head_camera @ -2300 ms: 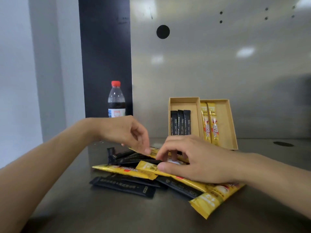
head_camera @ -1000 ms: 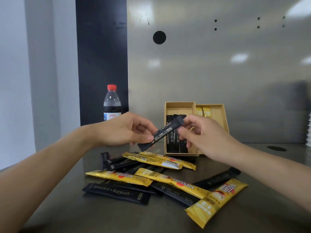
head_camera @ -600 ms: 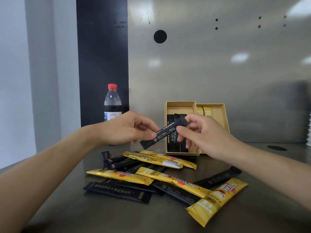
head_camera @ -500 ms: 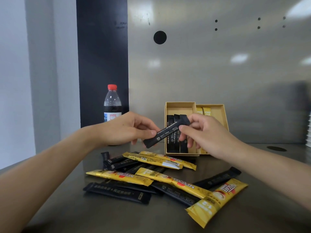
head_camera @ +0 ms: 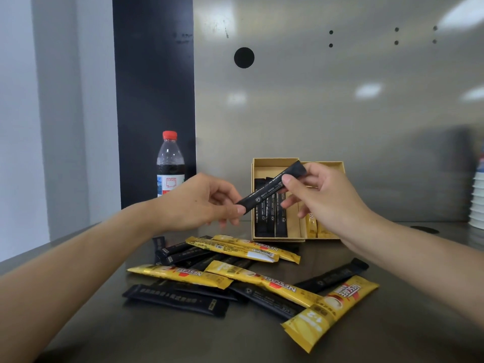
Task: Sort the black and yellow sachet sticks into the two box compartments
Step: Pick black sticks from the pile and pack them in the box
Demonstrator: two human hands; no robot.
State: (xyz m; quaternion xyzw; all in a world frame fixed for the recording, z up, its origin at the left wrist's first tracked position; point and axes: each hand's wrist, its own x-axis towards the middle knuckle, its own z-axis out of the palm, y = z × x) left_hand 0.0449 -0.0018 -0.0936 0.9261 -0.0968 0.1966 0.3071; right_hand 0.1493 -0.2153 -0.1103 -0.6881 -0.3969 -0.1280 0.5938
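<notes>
A black sachet stick hangs tilted in the air in front of the cardboard box. My right hand pinches its upper end and my left hand pinches its lower end. The box's left compartment holds three black sticks; its right compartment holds yellow sticks, partly hidden by my right hand. Several loose yellow sticks and black sticks lie mixed in a pile on the metal table in front of the box.
A cola bottle with a red cap stands at the back left by a black panel. A metal wall rises right behind the box. A white stack sits at the far right edge.
Both hands left the pile and lifted one black stick. Over the last second the stick rose and shifted right, toward the box's left compartment.
</notes>
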